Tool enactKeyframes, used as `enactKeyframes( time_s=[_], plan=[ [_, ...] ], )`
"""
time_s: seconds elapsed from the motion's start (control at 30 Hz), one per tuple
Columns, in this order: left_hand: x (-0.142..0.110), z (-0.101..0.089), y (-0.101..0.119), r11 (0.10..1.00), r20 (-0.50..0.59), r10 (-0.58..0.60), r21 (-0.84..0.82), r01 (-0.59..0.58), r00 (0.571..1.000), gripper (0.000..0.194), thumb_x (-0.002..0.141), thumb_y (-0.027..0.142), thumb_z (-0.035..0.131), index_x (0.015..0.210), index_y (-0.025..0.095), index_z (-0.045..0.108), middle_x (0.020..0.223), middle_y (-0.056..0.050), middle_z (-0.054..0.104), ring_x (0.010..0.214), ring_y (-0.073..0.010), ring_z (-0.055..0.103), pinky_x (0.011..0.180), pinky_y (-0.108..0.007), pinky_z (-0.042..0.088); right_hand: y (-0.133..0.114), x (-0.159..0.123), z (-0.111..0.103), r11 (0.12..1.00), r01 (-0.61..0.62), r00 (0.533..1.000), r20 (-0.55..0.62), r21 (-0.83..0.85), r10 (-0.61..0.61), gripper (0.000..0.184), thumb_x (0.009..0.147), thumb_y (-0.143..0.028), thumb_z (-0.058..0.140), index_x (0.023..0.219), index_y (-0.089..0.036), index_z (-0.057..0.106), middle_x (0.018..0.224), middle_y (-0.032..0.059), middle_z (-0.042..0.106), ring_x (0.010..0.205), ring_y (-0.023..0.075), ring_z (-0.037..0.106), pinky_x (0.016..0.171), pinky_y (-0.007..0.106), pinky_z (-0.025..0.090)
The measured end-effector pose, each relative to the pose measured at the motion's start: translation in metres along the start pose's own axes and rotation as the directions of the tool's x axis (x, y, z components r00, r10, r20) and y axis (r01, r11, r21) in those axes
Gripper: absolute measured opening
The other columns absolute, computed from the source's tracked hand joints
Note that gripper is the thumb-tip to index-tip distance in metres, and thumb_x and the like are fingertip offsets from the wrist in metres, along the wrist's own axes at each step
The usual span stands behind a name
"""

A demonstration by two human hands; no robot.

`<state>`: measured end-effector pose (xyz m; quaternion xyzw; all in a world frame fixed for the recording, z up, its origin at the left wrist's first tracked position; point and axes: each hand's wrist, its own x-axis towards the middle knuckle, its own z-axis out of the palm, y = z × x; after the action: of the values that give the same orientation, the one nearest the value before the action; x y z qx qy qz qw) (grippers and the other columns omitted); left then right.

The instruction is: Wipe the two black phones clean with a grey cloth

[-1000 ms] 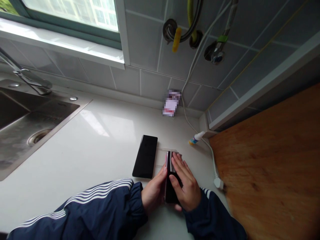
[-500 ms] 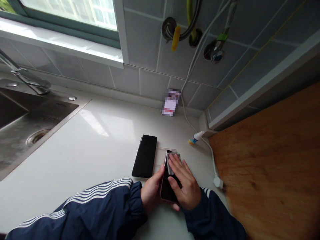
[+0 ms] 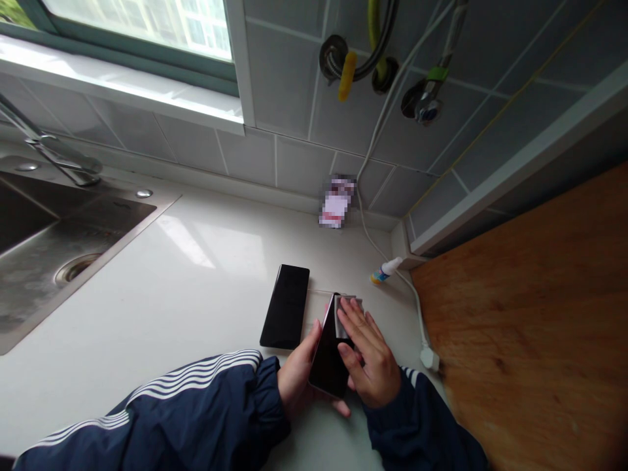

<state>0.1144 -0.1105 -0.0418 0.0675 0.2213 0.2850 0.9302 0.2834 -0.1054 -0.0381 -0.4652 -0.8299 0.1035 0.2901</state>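
A dark-screened phone (image 3: 326, 366) rests tilted in my left hand (image 3: 297, 376), whose thumb lies along its left edge and whose fingers wrap underneath. My right hand (image 3: 373, 366) holds a small grey wiping cloth (image 3: 343, 320) against the upper part of the screen. Its fingers lie long over the cloth, with the thumb lower down near the glass. Left of the held phone, a larger black-screened device (image 3: 285, 307) lies face up on the white counter (image 3: 206, 314). Something clear and flat, partly hidden, lies between and behind the two devices.
A small spray bottle (image 3: 386, 269) lies on its side beside a white cable and its plug (image 3: 430, 358). A blurred-out item (image 3: 337, 201) leans at the tiled wall. The steel sink (image 3: 112, 245) is at left, a wooden board (image 3: 530, 320) at right. Pipe valves (image 3: 422, 101) project above.
The phone has turned in my left hand, its top swinging right and its screen tilting more. My right hand and the cloth have shifted slightly right with it.
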Motion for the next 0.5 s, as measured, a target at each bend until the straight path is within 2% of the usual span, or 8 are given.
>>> enactKeyframes(
  time_s=[0.1,0.2,0.37,0.5],
  plan=[
    [0.002,-0.003,-0.001,0.999,0.02,-0.043,-0.007,0.043,0.999,0.094,0.089,0.079,0.026,0.122,0.0,0.066,0.1,-0.024,0.072,0.078,-0.0273,0.071,0.054,-0.038,0.061,0.004,0.001,-0.002,1.0,0.004,1.0,0.0,-0.016,-0.004,0.051,0.102,-0.032,0.042,0.152,-0.024,0.038,0.155,0.0103,0.044,0.147,0.028,0.036,0.114,0.057,0.038],
    [0.003,-0.004,-0.001,0.999,0.016,-0.051,0.008,0.051,0.999,0.095,0.088,0.08,0.022,0.119,0.002,0.066,0.088,-0.022,0.072,0.076,-0.0292,0.072,0.052,-0.039,0.06,0.007,0.002,-0.006,1.0,0.026,0.999,-0.042,-0.014,-0.027,0.048,0.1,-0.028,0.045,0.148,-0.024,0.045,0.15,0.0103,0.05,0.144,0.0274,0.041,0.113,0.055,0.04],
    [0.0,-0.002,0.001,0.998,-0.032,-0.049,-0.03,0.048,0.998,0.091,0.087,0.081,0.026,0.114,0.005,0.067,0.09,-0.018,0.072,0.077,-0.0319,0.074,0.05,-0.038,0.06,0.009,0.003,-0.014,0.995,0.09,0.991,-0.106,0.044,-0.085,0.037,0.097,-0.019,0.049,0.132,-0.024,0.061,0.135,0.0076,0.065,0.134,0.0258,0.054,0.111,0.053,0.044],
    [-0.003,0.001,0.004,0.999,-0.014,-0.034,-0.011,0.034,0.999,0.095,0.088,0.08,0.021,0.122,0.003,0.065,0.093,-0.021,0.073,0.073,-0.0302,0.074,0.049,-0.035,0.059,0.007,0.004,-0.019,0.986,0.142,0.985,-0.11,0.092,-0.132,0.032,0.096,-0.02,0.052,0.124,-0.023,0.066,0.128,0.007,0.069,0.13,0.0261,0.058,0.111,0.052,0.044]
  ],
)
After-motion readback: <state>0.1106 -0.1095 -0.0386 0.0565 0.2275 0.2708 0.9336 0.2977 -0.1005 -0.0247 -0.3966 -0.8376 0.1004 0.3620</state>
